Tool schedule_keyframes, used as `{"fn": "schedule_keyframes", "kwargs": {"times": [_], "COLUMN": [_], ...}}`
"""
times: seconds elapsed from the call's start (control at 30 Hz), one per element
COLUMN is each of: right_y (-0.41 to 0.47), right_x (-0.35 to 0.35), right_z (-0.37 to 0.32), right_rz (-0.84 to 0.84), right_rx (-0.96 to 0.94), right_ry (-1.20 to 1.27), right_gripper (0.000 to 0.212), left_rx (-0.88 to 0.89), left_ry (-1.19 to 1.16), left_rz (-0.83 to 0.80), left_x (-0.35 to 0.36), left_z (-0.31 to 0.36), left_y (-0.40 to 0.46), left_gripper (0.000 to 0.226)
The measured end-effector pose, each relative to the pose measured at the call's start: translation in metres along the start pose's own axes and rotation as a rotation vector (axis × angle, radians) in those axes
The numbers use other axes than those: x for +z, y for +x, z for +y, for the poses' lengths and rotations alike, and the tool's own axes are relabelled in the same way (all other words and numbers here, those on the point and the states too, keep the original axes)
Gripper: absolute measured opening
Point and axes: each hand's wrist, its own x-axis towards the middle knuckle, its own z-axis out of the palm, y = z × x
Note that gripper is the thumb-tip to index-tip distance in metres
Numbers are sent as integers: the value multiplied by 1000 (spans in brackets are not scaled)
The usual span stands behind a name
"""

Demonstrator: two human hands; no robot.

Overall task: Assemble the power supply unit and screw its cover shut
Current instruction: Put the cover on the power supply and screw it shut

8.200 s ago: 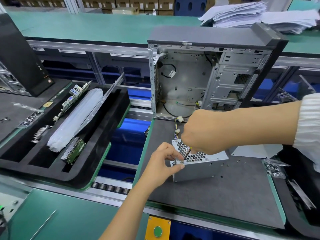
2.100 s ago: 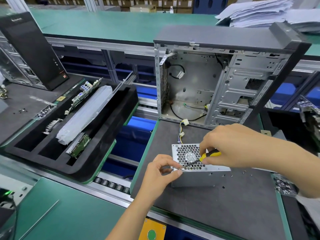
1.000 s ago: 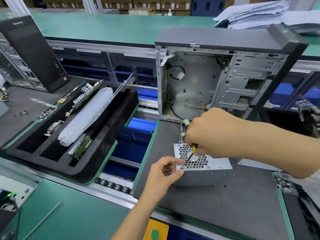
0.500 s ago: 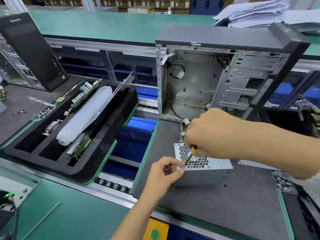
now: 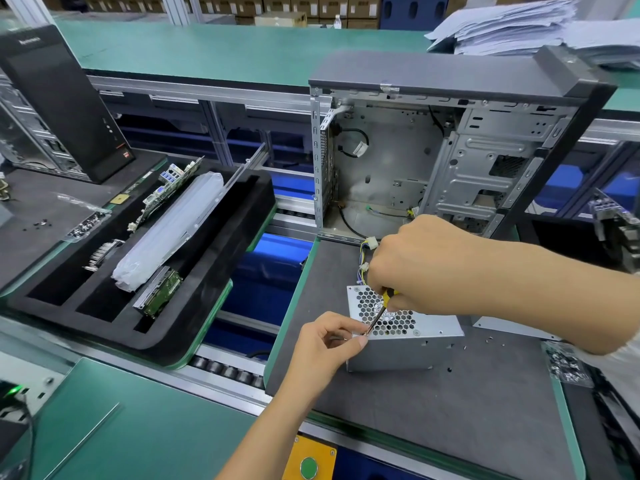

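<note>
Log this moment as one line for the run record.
step: screwing cover | right hand: grips screwdriver | left hand: pinches at tip, near-left corner | power supply unit: on grey mat

We see a silver-grey power supply unit point(image 5: 401, 341) whose top carries a honeycomb pattern of dark holes. Our screwdriver point(image 5: 381, 308) shows a yellow and black handle. The mat point(image 5: 433, 403) beneath is dark grey, edged in green. The foam tray point(image 5: 194, 299) is black; the bench point(image 5: 207, 50) is teal green. A green button point(image 5: 309, 467) sits on an orange-yellow plate point(image 5: 301, 448).
</note>
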Motion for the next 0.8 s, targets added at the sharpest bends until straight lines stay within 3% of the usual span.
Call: {"fn": "schedule_keyframes", "kwargs": {"times": [0.1,0.33,0.5,0.63,0.8], "right_y": [0,2,5,4,6], "right_x": [-3,-3,0,-2,-9], "right_z": [-1,-2,-3,-3,-7], "right_rz": [3,-6,-18,-40,-82], "right_rx": [4,12,12,17,-35], "right_ry": [3,-17,-31,-30,-22], "right_gripper": [26,21,39,40,5], "left_rx": [-31,-56,-64,-67,-71], "left_ry": [-29,-8,-29,-2,20], "left_rz": [-2,-19,-80,-117,-71], "left_x": [0,-2,-9,-12,-6], "left_z": [0,2,5,8,10], "left_y": [0,-1,-2,-2,0], "left_gripper": [25,17,20,21,18]}}
